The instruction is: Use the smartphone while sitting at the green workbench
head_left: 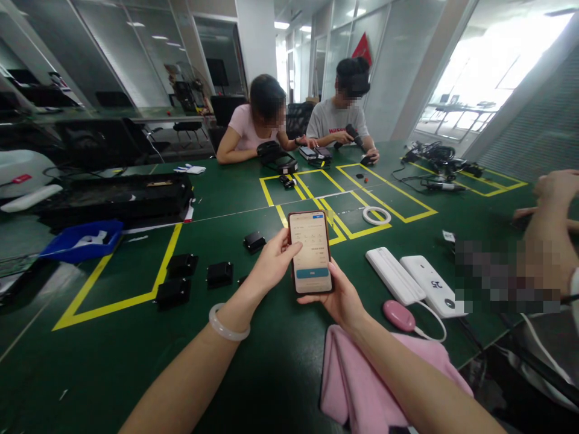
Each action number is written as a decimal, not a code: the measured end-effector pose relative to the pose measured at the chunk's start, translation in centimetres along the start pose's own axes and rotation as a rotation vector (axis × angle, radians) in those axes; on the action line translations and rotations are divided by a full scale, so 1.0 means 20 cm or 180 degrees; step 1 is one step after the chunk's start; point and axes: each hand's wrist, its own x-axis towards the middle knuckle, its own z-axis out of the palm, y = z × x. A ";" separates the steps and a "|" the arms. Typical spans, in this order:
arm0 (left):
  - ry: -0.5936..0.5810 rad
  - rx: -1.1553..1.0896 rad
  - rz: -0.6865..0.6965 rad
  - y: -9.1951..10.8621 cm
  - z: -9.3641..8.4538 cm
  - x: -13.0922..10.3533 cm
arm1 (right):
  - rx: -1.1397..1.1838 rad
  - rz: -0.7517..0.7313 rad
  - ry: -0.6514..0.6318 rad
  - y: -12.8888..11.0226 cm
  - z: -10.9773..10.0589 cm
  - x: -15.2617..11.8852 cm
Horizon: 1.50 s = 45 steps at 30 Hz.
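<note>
Upright above the green table, a smartphone [312, 258] in a dark reddish case faces me, its lit screen showing small text and a blue button. My left hand [272, 260] grips its left edge, the thumb lying over the screen and the other fingers partly hidden behind. Around the lower right corner is my right hand [342, 296], closed on the phone with a finger under its bottom edge. A white bangle [229, 328] circles my left wrist. Beneath my right forearm lies a pink cloth [348, 386], near a round pink device [398, 316] with a white cable.
Several small black boxes [220, 274] lie to the left, beyond them a blue tray [84, 241]. White power banks [432, 286] and a white ring [376, 215] are on the right. Two people sit opposite; another person's arm [554, 223] reaches in at right.
</note>
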 end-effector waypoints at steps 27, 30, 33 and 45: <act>-0.0901 0.0059 -0.0115 -0.03 -0.04 -0.01 | 0.0201 -0.0022 0.0050 0.02 -0.05 0.03; -0.0765 0.0177 -0.0095 -0.05 -0.03 0.00 | 0.0186 -0.0074 0.0011 0.02 -0.05 0.03; -0.0448 0.0273 0.0003 -0.05 -0.02 0.01 | 0.0158 -0.0077 0.0017 0.02 -0.04 0.03; -0.0742 0.0251 -0.0203 -0.01 -0.02 -0.01 | 0.0204 -0.0093 -0.0045 -0.01 -0.04 0.03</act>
